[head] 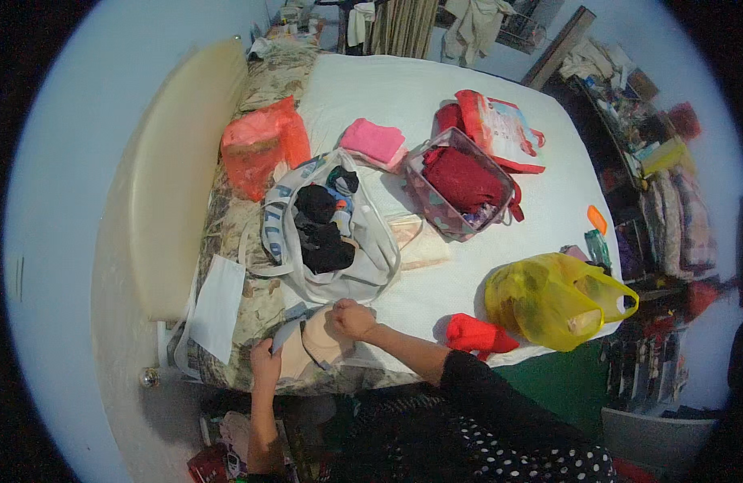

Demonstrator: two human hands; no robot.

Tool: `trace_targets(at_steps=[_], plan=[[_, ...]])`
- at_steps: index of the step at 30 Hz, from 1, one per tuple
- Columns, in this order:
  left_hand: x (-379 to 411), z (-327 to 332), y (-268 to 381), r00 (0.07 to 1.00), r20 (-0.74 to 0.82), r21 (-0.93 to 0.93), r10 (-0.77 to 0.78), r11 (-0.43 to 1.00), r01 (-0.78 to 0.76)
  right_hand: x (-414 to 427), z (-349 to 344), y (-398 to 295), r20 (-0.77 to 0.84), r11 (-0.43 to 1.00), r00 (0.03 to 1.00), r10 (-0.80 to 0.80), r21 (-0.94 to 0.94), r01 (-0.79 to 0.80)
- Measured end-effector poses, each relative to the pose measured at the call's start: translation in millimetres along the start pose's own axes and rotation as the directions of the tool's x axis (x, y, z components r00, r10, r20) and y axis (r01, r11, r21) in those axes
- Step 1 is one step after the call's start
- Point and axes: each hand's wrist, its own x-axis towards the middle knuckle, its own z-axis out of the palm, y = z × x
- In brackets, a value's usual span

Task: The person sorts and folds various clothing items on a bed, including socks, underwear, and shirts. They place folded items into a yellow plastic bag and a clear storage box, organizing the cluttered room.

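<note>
A beige moulded-cup garment [320, 332], apparently a bra with grey edging, lies at the bed's near edge. My left hand [265, 367] grips its grey band at the left end. Closed over the far side of the right cup, my right hand [352, 319] appears to pinch its edge; the fingertips are hidden. Just beyond stands a white fabric bag [371, 265], its mouth wide, holding black clothing [326, 247] and several small bundled items. A white sheet [219, 308], perhaps paper, lies to the left of my left hand.
Past the bag are a red plastic bag [265, 145], folded pink cloth [372, 140] and a fabric bin [444, 211] of dark red clothing. A yellow plastic bag [528, 296] and red cloth [477, 335] sit right. A padded headboard [178, 181] borders the bed's left side.
</note>
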Motion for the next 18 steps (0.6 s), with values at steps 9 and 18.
trace_targets(at_steps=[9,18], plan=[[-66.3,-100.3,144.9,0.816,0.052,-0.042,0.576,0.818,-0.574,-53.0,-89.6,-13.1,-0.43,0.92,0.856,-0.287,0.127,0.372],[-97.6,-127.2,244.4,0.744,-0.349,0.282,0.57,0.821,-0.496,-119.3,-231.3,-23.0,-0.6,0.989,0.79,0.126,0.133,-0.057]])
